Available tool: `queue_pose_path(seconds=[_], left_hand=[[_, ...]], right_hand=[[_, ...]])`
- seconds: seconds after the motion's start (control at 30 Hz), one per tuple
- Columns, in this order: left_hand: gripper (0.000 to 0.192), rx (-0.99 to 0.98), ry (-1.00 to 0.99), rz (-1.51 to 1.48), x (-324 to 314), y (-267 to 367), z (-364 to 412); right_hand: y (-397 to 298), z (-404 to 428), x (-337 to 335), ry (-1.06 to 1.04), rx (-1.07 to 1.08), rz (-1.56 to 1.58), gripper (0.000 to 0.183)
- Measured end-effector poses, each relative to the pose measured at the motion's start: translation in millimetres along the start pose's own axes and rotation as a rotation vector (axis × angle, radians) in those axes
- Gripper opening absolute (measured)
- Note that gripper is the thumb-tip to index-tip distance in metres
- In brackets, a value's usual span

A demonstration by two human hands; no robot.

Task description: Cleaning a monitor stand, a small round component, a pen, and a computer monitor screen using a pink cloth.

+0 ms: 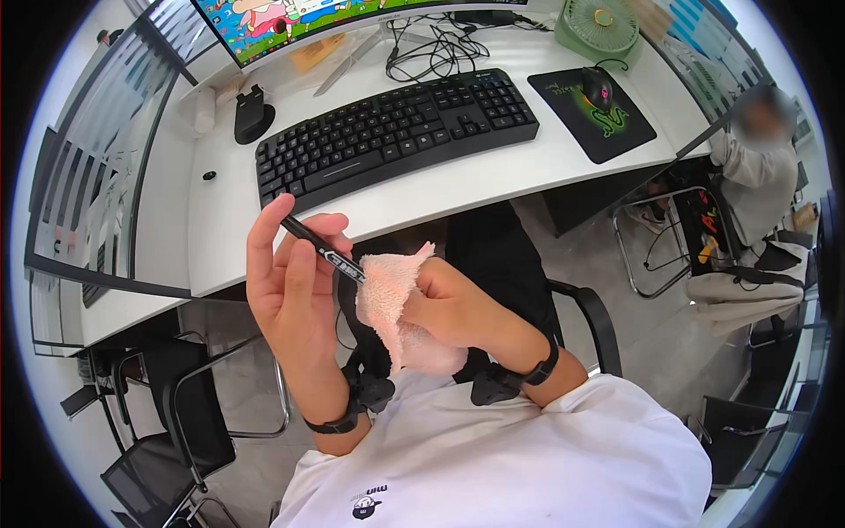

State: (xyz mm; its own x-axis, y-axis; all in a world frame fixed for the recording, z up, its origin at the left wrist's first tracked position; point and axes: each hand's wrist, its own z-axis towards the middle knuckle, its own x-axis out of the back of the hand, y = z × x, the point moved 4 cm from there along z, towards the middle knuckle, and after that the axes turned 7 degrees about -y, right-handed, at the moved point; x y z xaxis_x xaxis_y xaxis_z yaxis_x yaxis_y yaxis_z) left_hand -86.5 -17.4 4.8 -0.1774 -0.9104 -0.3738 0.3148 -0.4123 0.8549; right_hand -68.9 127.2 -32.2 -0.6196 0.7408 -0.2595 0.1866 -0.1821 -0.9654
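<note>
A black marker pen [321, 248] with pale writing on its barrel slants between my two hands, above my lap. My left hand [290, 290] holds its upper end, with the index fingertip on the end and the thumb along the side. The lower end runs into a pink terry cloth [389, 290], which hides the tip. My right hand [455, 303] grips that cloth around the pen, and a loose fold hangs below the fingers. Each of my wrists wears a black strap with a small device.
On the white desk [422, 204] lie a black keyboard [396, 135], a mouse [597, 89] on its mouse pad [587, 119], a black stand [251, 117] and tangled cables [436, 49]. A green fan [597, 26] stands behind. A person [759, 171] sits at right; an office chair [178, 409] stands left.
</note>
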Motion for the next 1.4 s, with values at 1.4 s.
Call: queue_pose_path(seconds=[1.4], left_hand=[[0.013, 0.086, 0.163, 0.207, 13.3, -18.6, -6.9]], right_hand=[[-12.7, 0.1, -9.3, -0.078, 0.018, 0.213, 0.018]])
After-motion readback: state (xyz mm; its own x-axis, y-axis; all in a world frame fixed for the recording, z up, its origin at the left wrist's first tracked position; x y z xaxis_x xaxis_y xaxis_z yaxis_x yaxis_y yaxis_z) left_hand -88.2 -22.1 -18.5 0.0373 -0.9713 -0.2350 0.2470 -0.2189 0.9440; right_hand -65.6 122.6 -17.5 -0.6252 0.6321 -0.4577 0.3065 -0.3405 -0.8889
